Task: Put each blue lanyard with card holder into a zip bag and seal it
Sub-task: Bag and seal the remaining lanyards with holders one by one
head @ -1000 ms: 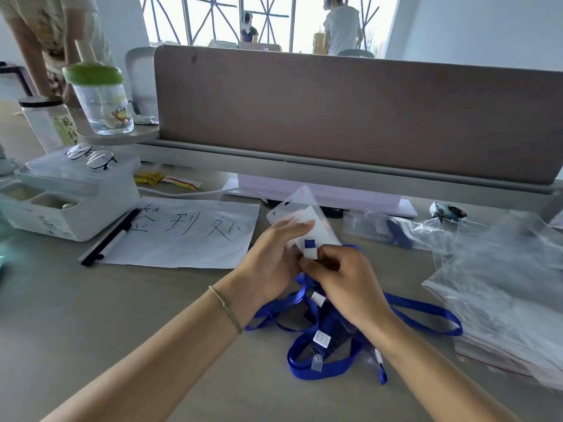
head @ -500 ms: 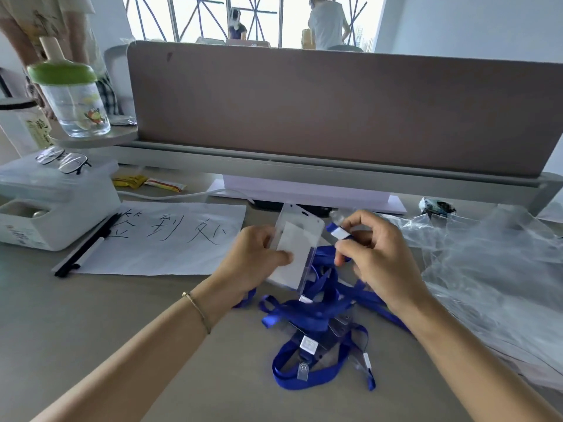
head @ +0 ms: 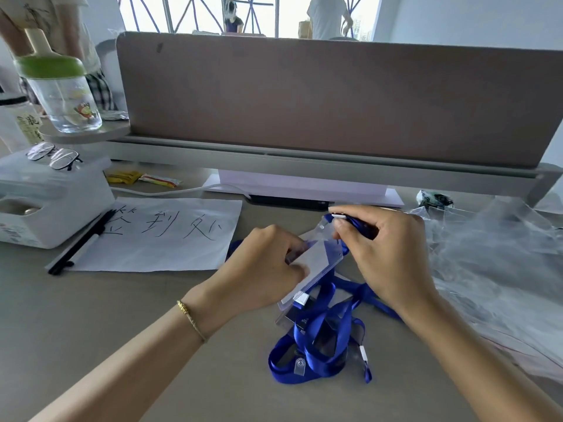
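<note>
Head view, hands first. Left hand [head: 268,269] gripping clear plastic card holder [head: 316,263], raised just above grey desk [head: 91,315]. Right hand [head: 387,254] pinching blue fabric lanyard strap [head: 359,226] at clip end, close beside holder's top edge. Below, tangled heap of blue lanyards with holders [head: 316,339] lying on desk, unbagged. Further right, pile of clear zip bags [head: 499,269], none visibly filled or sealed. Judged early: set in hand still being readied, bagging and sealing all ahead. Left of hands, white paper sheet with handwritten characters [head: 161,236].
</note>
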